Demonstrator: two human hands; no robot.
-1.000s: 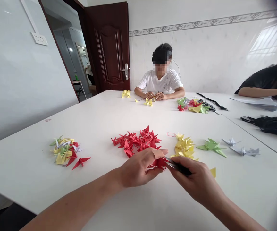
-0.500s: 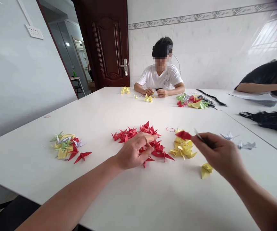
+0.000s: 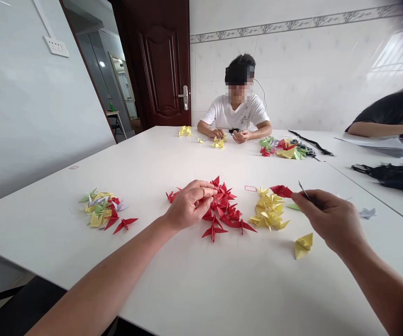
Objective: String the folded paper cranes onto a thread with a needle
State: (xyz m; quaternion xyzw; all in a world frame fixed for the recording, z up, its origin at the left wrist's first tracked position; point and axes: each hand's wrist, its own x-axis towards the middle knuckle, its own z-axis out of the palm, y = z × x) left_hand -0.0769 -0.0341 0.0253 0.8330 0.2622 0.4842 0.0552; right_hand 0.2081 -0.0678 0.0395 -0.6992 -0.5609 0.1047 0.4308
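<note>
My left hand (image 3: 191, 204) is over the left part of a pile of red paper cranes (image 3: 226, 205), its fingertips pinched together at the cranes; what they grip is too small to make out. My right hand (image 3: 329, 219) is closed, holding a red paper crane (image 3: 281, 191) between thumb and fingers. A thin metal tool (image 3: 302, 188), perhaps scissors or tweezers, sticks up from the same hand. Yellow paper cranes (image 3: 269, 210) lie between my hands, and a single yellow folded paper (image 3: 303, 246) rests below my right hand.
Mixed-colour cranes (image 3: 100, 210) lie on the white table (image 3: 173, 289) at the left. A pale crane (image 3: 367, 213) is beyond my right hand. Across the table a person (image 3: 236, 109) handles yellow cranes. Black straps (image 3: 393, 177) and papers (image 3: 379, 144) lie at the right, near another person's arm.
My left hand has moved up and slightly left over the red pile, uncovering cranes near its front. My right hand, still holding the red crane and tool, has shifted right. The view has moved slightly.
</note>
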